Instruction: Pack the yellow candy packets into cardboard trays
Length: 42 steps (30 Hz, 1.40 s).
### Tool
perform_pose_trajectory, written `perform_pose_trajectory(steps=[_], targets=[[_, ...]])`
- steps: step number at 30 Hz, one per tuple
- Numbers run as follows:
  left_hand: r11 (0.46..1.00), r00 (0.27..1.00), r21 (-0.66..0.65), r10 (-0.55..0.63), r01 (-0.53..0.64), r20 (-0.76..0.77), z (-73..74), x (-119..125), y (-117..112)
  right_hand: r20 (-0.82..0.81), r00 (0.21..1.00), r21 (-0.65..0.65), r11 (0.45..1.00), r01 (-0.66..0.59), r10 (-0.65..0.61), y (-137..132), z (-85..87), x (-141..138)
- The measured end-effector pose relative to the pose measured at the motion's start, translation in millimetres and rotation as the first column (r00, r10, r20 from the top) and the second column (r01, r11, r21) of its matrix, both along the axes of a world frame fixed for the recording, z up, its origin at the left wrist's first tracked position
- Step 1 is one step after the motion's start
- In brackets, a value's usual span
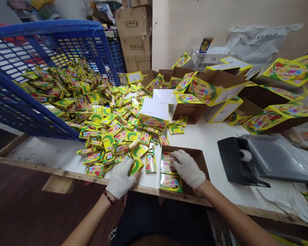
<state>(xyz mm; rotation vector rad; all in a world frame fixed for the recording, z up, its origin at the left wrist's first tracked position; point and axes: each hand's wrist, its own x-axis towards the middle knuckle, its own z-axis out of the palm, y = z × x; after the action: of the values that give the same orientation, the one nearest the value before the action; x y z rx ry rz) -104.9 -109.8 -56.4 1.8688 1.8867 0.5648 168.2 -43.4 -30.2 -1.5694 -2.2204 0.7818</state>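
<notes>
Both my hands wear white knit gloves. My left hand (121,177) is closed round a small yellow-green packet (136,165) at the near edge of a big heap of such packets (102,116). My right hand (187,168) reaches into an open brown carton (202,160) at the table's front edge, its fingers pressed on the packets (168,163) stacked inside. Another packet (170,182) lies at the carton's near end. One loose packet (150,162) lies between my hands.
A tilted blue plastic crate (41,61) spills packets onto the white table (207,136). Open printed cartons (215,90) crowd the back right. A black tape dispenser (237,165) stands to the right. Brown boxes (135,34) are stacked behind.
</notes>
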Motion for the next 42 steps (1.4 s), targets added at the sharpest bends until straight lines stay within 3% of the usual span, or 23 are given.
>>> perform_pose_trajectory(steps=[1, 2, 4, 6, 7, 8, 9, 10, 13, 15, 16, 18, 20, 22, 25, 27, 30, 32, 34, 36, 38, 39, 42], targets=[[1.0, 0.975, -0.022, 0.011, -0.006, 0.221, 4.3, 5.7, 0.7, -0.101, 0.994, 0.028, 0.999, -0.028, 0.031, -3.0, 4.2, -1.9], [0.998, 0.901, -0.055, 0.017, 0.008, 0.434, 9.6, 13.7, 1.8, -0.195, 0.98, 0.031, 0.999, -0.043, 0.049, -6.6, 8.2, -4.7], [0.991, 0.662, -0.103, 0.025, 0.08, 0.749, 20.7, 35.2, 5.7, -0.333, 0.943, -0.112, 0.993, -0.045, 0.005, -14.6, 15.4, -12.3], [0.989, 0.441, -0.081, 0.017, 0.127, 0.897, 28.2, 59.2, 10.7, -0.405, 0.908, -0.4, 0.914, -0.072, -0.106, -21.8, 19.9, -19.3], [0.989, 0.371, -0.054, 0.0, 0.135, 0.929, 29.7, 70.0, 13.0, -0.426, 0.892, -0.519, 0.848, -0.103, -0.153, -24.1, 20.9, -20.9], [0.989, 0.345, -0.033, -0.019, 0.144, 0.938, 29.8, 79.1, 14.7, -0.449, 0.874, -0.585, 0.8, -0.129, -0.187, -24.8, 21.3, -20.4], [0.99, 0.366, -0.018, -0.034, 0.139, 0.93, 28.8, 86.2, 15.6, -0.472, 0.855, -0.597, 0.792, -0.13, -0.216, -23.8, 21.3, -17.4], [0.994, 0.431, -0.007, -0.041, 0.11, 0.901, 27.2, 91.2, 15.6, -0.487, 0.841, -0.563, 0.821, -0.096, -0.236, -20.9, 21.0, -11.6], [0.991, 0.754, 0.132, -0.102, 0.021, 0.649, 23.5, 99.2, 9.7, -0.388, 0.882, -0.277, 0.947, 0.164, -0.267, -2.8, 21.0, 16.5], [0.943, 0.897, 0.286, -0.266, 0.168, 0.352, 23.7, 105.8, 3.3, -0.164, 0.957, -0.089, 0.97, 0.227, -0.239, 11.4, 21.9, 34.3], [0.901, 0.91, 0.313, -0.369, 0.301, 0.189, 24.2, 111.2, 0.4, -0.019, 0.979, -0.044, 0.978, 0.203, -0.204, 17.3, 22.0, 39.9], [0.824, 0.862, 0.261, -0.499, 0.504, -0.087, 24.4, 126.0, -2.9, 0.231, 0.967, -0.038, 0.993, 0.116, -0.104, 25.0, 20.7, 42.2], [0.82, 0.819, 0.136, -0.51, 0.555, -0.264, 21.7, 142.5, -2.5, 0.377, 0.925, -0.044, 0.997, 0.062, -0.041, 28.0, 16.1, 34.8], [0.847, 0.79, -0.008, -0.499, 0.532, -0.356, 16.4, 155.7, -0.1, 0.435, 0.9, -0.049, 0.998, 0.042, -0.017, 29.0, 8.4, 23.5], [0.836, 0.746, -0.177, -0.545, 0.52, -0.382, 7.5, 164.0, 1.0, 0.447, 0.894, -0.089, 0.995, 0.038, 0.006, 30.7, -5.1, 9.8], [0.831, 0.748, -0.176, -0.553, 0.528, -0.368, 3.9, 163.0, -2.0, 0.458, 0.889, -0.083, 0.995, 0.056, -0.012, 31.4, -12.9, 5.1], [0.819, 0.776, -0.061, -0.563, 0.571, -0.286, 4.7, 153.8, -7.0, 0.505, 0.863, -0.05, 0.997, 0.06, -0.027, 28.3, -21.0, 2.2], [0.797, 0.802, 0.11, -0.573, 0.593, -0.169, 9.4, 140.1, -4.6, 0.558, 0.83, -0.003, 1.0, 0.016, -0.012, 23.2, -23.6, 0.7], [0.817, 0.874, 0.324, -0.478, 0.478, -0.083, 16.2, 117.9, 6.6, 0.611, 0.791, 0.023, 0.998, -0.052, 0.027, 17.0, -23.6, -2.3], [0.871, 0.974, 0.437, -0.213, 0.223, -0.073, 22.5, 87.7, 26.2, 0.652, 0.755, -0.002, 0.996, -0.092, 0.071, 11.5, -20.5, -7.4], [0.92, 0.987, 0.391, 0.084, -0.024, -0.135, 25.8, 54.3, 49.3, 0.687, 0.721, -0.039, 0.995, -0.096, 0.096, 8.5, -14.8, -13.5], [0.939, 0.972, 0.323, 0.173, -0.114, -0.16, 25.9, 38.3, 59.7, 0.7, 0.707, -0.049, 0.994, -0.094, 0.101, 8.2, -11.4, -16.1], [0.961, 0.958, 0.135, 0.257, -0.239, -0.13, 21.7, 0.9, 77.6, 0.713, 0.692, -0.063, 0.994, -0.091, 0.109, 10.9, -2.1, -18.7]])
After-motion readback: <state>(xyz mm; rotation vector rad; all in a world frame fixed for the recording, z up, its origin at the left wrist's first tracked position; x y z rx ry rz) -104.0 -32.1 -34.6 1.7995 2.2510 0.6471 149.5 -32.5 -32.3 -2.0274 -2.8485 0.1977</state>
